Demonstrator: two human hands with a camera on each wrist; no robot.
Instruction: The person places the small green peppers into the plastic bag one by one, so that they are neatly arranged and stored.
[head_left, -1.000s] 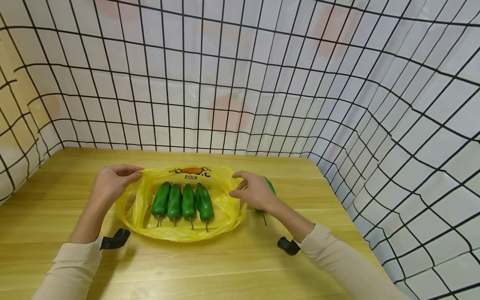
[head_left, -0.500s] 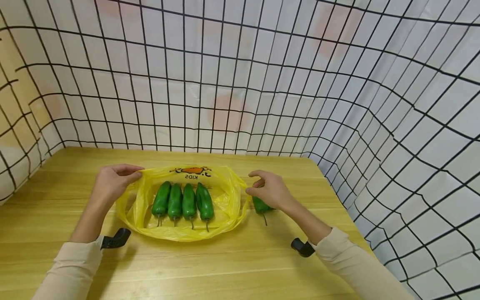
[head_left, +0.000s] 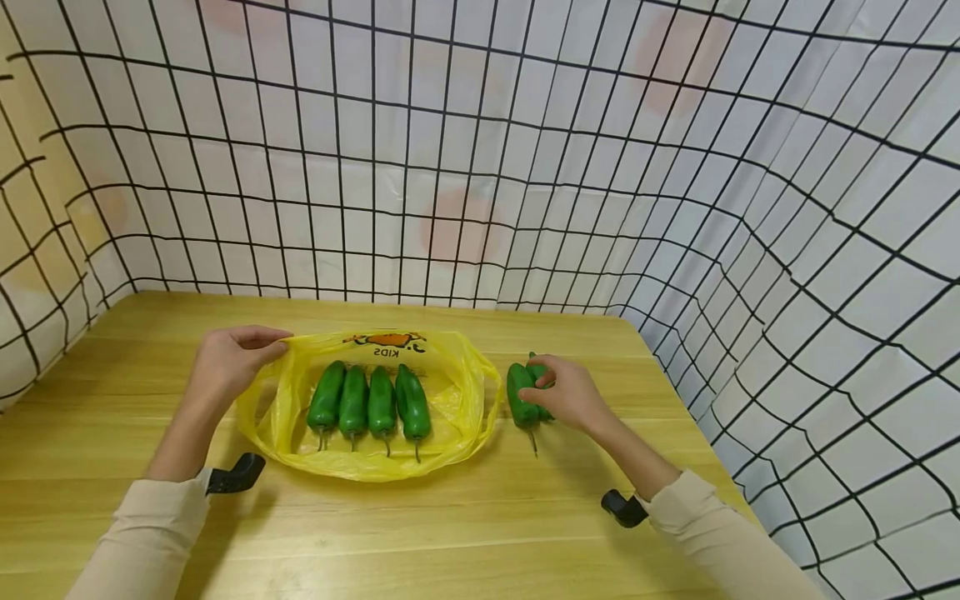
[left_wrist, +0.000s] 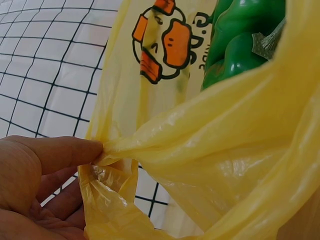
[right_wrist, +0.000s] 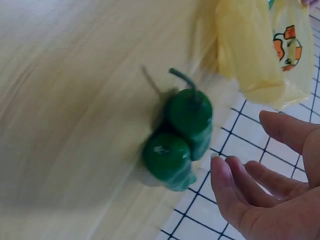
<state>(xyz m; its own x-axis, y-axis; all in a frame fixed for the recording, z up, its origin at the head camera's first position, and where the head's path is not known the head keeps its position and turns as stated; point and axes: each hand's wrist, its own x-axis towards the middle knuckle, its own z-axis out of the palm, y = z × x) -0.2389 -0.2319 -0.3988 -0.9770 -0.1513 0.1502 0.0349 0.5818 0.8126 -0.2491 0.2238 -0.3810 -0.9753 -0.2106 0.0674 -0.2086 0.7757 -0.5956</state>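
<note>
A yellow plastic bag (head_left: 283, 400) lies on the table with its mouth spread wide. Several green peppers (head_left: 382, 400) lie side by side in it, stems toward me. My left hand (head_left: 231, 362) pinches the bag's left edge between thumb and fingers; the left wrist view shows the gathered plastic (left_wrist: 117, 150) at the fingertips. Right of the bag, two more green peppers (right_wrist: 190, 114) sit close together on the table. Over them hovers my right hand (head_left: 568, 393), fingers loosely bent and apart from the thumb, holding nothing. It partly hides the farther pepper in the head view.
The wooden table (head_left: 360, 542) ends at a white wall covering with a black grid (head_left: 450, 200) at the back and both sides. A black wrist mount (head_left: 624, 508) juts out under the right forearm, another (head_left: 236, 473) beside the left.
My right hand has left the bag's right edge and moved right, over the two loose peppers. The bag's right side stays spread. My left hand keeps its pinch in place.
</note>
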